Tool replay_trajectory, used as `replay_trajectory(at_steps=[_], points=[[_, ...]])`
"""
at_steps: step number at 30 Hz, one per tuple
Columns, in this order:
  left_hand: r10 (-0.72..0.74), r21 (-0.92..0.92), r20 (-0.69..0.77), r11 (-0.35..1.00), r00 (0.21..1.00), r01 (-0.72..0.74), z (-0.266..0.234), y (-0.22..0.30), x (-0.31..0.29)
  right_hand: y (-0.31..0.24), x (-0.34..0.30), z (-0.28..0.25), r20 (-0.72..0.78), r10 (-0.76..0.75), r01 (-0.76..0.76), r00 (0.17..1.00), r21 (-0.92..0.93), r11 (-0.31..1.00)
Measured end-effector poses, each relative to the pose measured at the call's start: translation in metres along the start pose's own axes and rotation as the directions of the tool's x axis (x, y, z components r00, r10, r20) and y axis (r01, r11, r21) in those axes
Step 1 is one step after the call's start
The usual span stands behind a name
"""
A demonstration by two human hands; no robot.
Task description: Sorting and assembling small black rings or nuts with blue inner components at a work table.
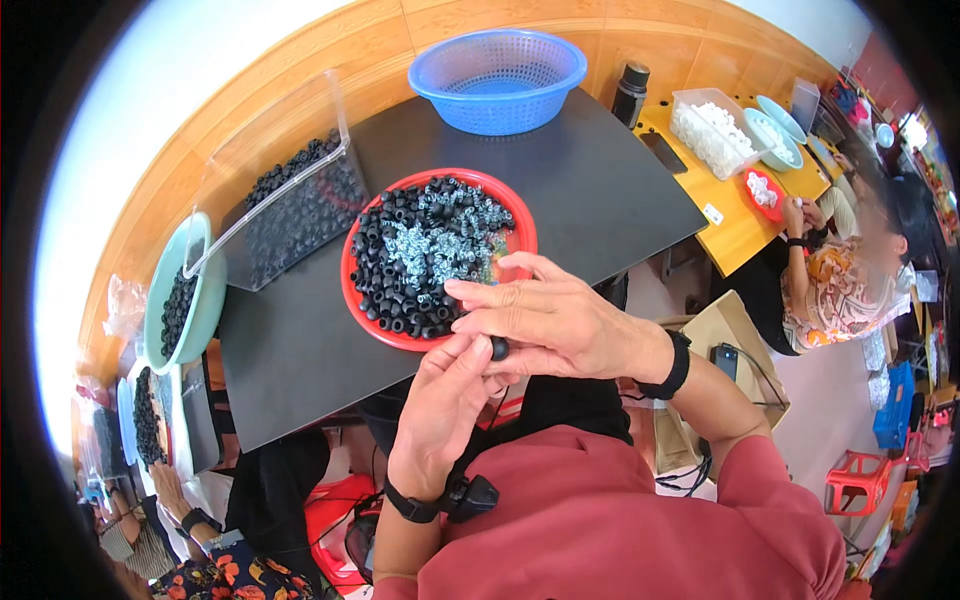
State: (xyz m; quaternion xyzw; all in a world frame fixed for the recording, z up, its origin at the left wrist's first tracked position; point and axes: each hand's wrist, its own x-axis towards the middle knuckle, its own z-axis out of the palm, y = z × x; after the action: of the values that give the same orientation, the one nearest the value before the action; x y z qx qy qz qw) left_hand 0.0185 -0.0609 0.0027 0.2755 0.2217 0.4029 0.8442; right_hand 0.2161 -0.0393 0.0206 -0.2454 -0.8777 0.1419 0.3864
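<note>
Shirt point(610, 510): red, at six o'clock.
Left hand point(440, 400): thumb and finger pinching a black piece point(499, 349).
Right hand point(572, 325): fingers spread; hold on it, cannot tell.
Black piece: five o'clock from red basin point(526, 235).
Risk: slack pinch could drop it.

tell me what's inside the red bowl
The red bowl holds small black pieces, with grey coils on top. They hide most of the bottom, and the right hand covers part of the near right side; what lies underneath can't be seen.
</note>
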Motion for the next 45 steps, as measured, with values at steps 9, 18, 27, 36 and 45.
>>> replay_trajectory(at_steps=[9, 18, 27, 36, 45], points=[[0.268, 0.492, -0.202, 0.859, 0.942, -0.138, 0.007, 0.011, 0.010, -0.002, 0.011, 0.010, -0.100, 0.047, -0.083, 0.994, -0.389, 0.917], [0.718, 0.946, 0.010, 0.218, 0.696, -0.239, 0.001, 0.017, 0.015, 0.004, 0.019, 0.018, -0.188, 0.133, -0.182, 0.973, -0.273, 0.945], [0.573, 0.813, -0.154, 0.536, 0.805, -0.226, 0.004, 0.017, 0.013, 0.018, 0.023, 0.011, -0.093, 0.375, -0.296, 0.922, 0.452, 0.841], [0.316, 0.565, -0.215, 0.812, 0.924, -0.146, 0.008, 0.026, 0.009, 0.029, 0.027, -0.005, -0.022, 0.288, -0.254, 0.957, 0.407, 0.877], [0.201, 0.421, -0.209, 0.902, 0.957, -0.097, -0.006, 0.021, 0.015, 0.041, 0.029, -0.007, 0.045, 0.259, -0.243, 0.965, 0.532, 0.811]])
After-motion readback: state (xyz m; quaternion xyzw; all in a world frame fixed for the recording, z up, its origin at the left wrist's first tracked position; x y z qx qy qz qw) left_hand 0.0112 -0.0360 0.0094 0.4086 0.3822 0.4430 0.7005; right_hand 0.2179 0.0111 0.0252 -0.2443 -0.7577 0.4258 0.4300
